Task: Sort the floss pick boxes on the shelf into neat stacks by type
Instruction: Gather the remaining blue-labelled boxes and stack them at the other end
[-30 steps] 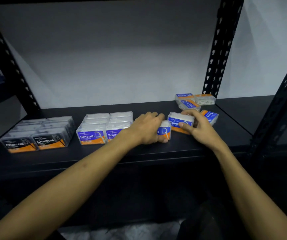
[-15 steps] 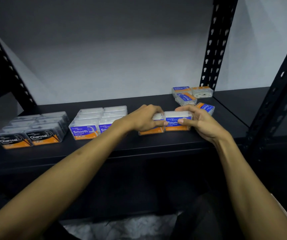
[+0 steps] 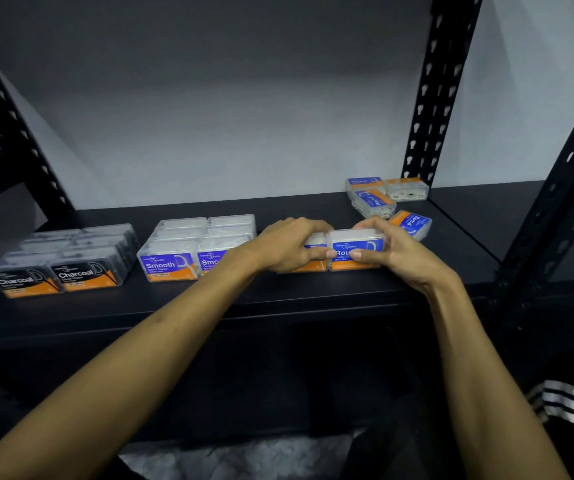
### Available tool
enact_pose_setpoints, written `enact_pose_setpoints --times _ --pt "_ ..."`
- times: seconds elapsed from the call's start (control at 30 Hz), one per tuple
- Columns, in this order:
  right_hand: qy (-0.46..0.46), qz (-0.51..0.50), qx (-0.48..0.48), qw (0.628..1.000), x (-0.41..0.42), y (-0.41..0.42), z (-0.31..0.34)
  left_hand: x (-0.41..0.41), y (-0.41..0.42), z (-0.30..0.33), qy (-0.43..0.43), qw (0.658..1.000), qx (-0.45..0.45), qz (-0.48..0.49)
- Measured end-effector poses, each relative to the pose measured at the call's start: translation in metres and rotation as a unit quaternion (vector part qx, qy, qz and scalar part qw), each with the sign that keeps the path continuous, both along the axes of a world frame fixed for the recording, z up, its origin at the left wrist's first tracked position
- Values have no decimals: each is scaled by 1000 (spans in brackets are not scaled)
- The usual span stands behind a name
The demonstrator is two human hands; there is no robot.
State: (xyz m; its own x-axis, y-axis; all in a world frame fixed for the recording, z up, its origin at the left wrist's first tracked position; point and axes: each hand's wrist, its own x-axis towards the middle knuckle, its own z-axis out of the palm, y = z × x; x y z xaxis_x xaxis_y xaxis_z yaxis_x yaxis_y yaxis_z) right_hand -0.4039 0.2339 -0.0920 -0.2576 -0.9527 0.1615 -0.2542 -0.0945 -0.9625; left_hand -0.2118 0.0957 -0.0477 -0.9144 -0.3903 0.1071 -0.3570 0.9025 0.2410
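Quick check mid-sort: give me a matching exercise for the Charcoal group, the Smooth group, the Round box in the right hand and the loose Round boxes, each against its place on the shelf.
Things:
1. Charcoal group
2. Smooth group
3. Round box in the right hand
4. loose Round boxes

Places:
A. back right, by the upright
B. far left
C. front, right of centre
D. left of centre, beside the left hand

Pairs: 1-B, 2-D, 3-C, 4-A

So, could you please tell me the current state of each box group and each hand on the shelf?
Charcoal boxes: neatly grouped, far left.
Smooth boxes: neatly grouped beside them.
Two Round boxes: side by side at the front.
Left hand: grips the left one.
Right hand: grips the right one.
Loose Round boxes: scattered at back right.
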Motion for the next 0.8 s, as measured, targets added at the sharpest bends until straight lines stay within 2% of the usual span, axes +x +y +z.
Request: enact_pose_setpoints --times 0.2,0.47,0.8 --pt "10 2 -14 1000 1 1 0 -2 5 -2 -4 999 -27 21" --pt "-9 4 -24 1000 2 3 2 -2 4 -3 13 999 9 38" --pt "1 8 -44 999 2 4 1 -2 3 -4 24 999 6 39"
